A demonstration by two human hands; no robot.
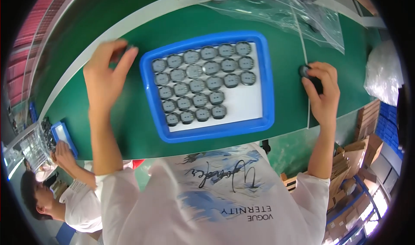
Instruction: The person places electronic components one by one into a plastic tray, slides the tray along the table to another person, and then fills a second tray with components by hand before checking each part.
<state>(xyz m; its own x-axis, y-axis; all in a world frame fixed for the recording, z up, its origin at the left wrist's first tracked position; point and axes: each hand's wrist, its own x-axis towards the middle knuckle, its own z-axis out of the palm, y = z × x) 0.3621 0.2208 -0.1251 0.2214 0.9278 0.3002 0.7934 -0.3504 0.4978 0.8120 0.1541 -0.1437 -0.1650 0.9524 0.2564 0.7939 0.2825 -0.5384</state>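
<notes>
A blue tray (pixel 271 93) with a white liner stands in front of me on the green table. Rows of round dark-grey parts (pixel 197 85) with flat faces fill most of it; bare white liner shows at its lower right. Left of the tray, my left hand (pixel 103 74) is raised with thumb and forefinger curled together. Something small and dark shows at their tips, too blurred to name. My right hand (pixel 323 91), to the tray's right, pinches a small round black part (pixel 304 70) between thumb and fingers, close to the table top.
Clear plastic bags (pixel 276 7) with dark parts inside lie along the far edge. A thin pale line (pixel 301 37) crosses the table at right. At lower left another person (pixel 65 193) works by a smaller blue tray (pixel 65 137). Cardboard boxes (pixel 350 158) stand at right.
</notes>
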